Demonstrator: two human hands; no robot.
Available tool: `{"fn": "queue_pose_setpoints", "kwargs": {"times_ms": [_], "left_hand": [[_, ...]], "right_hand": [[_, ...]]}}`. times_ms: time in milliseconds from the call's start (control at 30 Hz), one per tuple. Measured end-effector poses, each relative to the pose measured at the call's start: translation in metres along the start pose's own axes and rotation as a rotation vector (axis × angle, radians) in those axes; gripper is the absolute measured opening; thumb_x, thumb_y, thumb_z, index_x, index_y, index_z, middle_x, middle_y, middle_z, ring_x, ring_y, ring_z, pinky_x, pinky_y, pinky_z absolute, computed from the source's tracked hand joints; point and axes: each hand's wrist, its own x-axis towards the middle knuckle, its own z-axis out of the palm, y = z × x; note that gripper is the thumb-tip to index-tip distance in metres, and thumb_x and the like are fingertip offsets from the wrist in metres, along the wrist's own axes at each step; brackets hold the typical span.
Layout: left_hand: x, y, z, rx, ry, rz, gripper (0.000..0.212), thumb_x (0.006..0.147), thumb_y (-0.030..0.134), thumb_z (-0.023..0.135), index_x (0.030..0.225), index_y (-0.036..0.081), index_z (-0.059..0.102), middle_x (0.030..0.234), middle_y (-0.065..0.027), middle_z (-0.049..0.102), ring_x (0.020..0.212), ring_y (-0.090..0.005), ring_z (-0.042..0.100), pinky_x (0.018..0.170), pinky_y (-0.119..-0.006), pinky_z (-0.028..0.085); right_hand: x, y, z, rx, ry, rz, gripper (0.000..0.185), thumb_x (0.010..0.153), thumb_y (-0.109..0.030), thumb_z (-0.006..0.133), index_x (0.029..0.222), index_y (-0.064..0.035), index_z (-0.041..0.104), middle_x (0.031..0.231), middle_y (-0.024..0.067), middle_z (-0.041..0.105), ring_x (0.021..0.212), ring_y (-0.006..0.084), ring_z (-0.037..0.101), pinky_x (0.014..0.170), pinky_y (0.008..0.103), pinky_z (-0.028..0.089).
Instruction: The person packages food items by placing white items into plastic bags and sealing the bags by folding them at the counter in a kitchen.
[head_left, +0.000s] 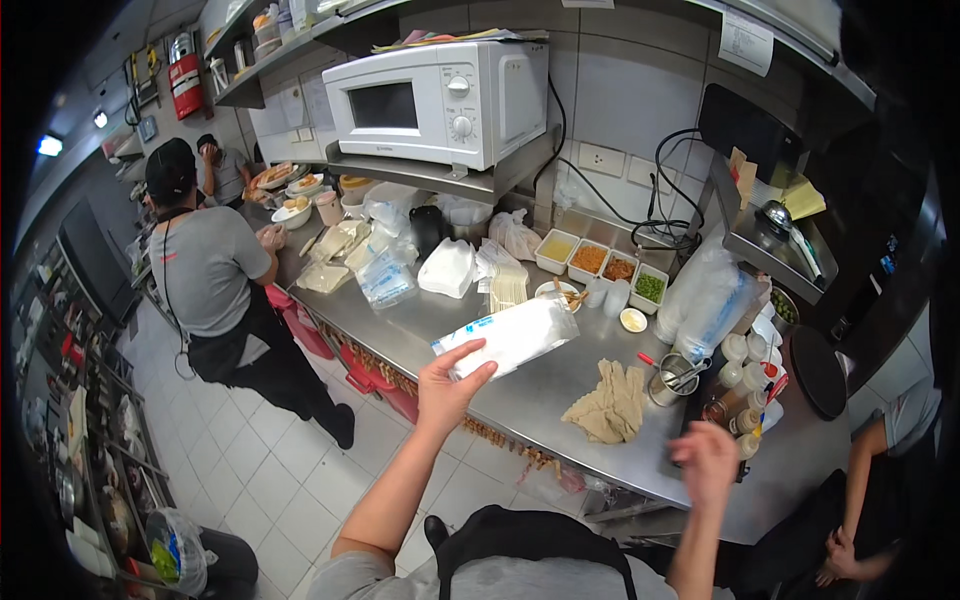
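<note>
My left hand (448, 390) grips a flat white packet in a clear plastic sleeve with blue print (517, 334), thumb and fingers on its near-left end. The packet is held above the stainless steel counter (502, 401). To the right, my right hand (705, 457) is raised near the counter's front edge, blurred, with its fingers curled; nothing shows in it. Between the hands lies a crumpled tan cloth (609, 405). Just beyond the right hand stand a metal cup with utensils (673, 381) and several squeeze bottles (739, 386).
White tubs of chopped toppings (589, 259) line the back, below a white microwave (442, 105) on a shelf. Stacked white napkins (448, 268) and plastic bags (386, 277) lie left. A co-worker (214, 262) stands left; another person's hands (840, 555) are at right. A bin (225, 562) stands on the floor.
</note>
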Motion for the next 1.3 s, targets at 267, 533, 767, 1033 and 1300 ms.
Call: {"fn": "queue_pose_setpoints", "kwargs": {"times_ms": [267,533,767,1033,1300], "left_hand": [[0.025,0.027,-0.057,0.162,0.067,0.189,0.028,0.071,0.005,0.072,0.099,0.004,0.066,0.088,-0.0080,0.067,0.080,-0.0119,0.061,0.072,-0.025,0.048],[0.037,0.034,-0.142,0.285,0.219,0.321,0.029,0.071,0.003,0.072,0.099,0.002,0.066,0.087,-0.0077,0.067,0.079,-0.0106,0.060,0.073,-0.024,0.047],[0.039,0.032,-0.181,0.250,0.260,0.315,0.028,0.072,0.003,0.072,0.099,0.001,0.065,0.084,-0.0062,0.066,0.076,-0.0087,0.058,0.069,-0.022,0.046],[0.028,0.015,-0.187,0.101,0.290,0.317,0.030,0.080,0.003,0.063,0.110,-0.001,0.059,0.100,-0.0097,0.063,0.092,-0.0133,0.057,0.082,-0.026,0.043],[0.035,0.014,-0.219,0.494,0.250,0.540,0.064,0.076,0.014,0.065,0.131,0.003,0.036,0.141,-0.0226,0.018,0.132,-0.0308,0.020,0.106,-0.043,0.018]], "right_hand": [[0.044,0.035,0.233,0.035,-0.675,0.141,0.057,0.085,0.002,0.052,0.135,0.0008,0.026,0.074,0.0108,0.060,0.059,0.0148,0.059,0.058,0.0244,0.047],[0.041,0.073,0.362,0.136,-0.588,0.039,0.028,0.088,-0.006,0.054,0.106,-0.0030,0.033,0.066,0.0084,0.055,0.053,0.0119,0.054,0.049,0.0224,0.044],[0.035,0.092,0.418,-0.051,-0.520,-0.035,0.030,0.084,-0.010,0.061,0.094,-0.0039,0.033,0.061,0.0074,0.056,0.048,0.0074,0.052,0.041,0.0190,0.039],[0.021,0.090,0.436,0.615,-0.481,0.565,0.021,0.083,-0.013,0.063,0.097,0.0005,0.055,0.096,0.0056,0.060,0.080,0.0119,0.060,0.065,0.0254,0.049],[0.054,0.080,0.410,-0.318,-0.454,-0.243,0.010,0.077,-0.009,0.066,0.076,-0.0008,0.060,0.082,0.0034,0.060,0.073,0.0175,0.061,0.064,0.0298,0.048]]}}
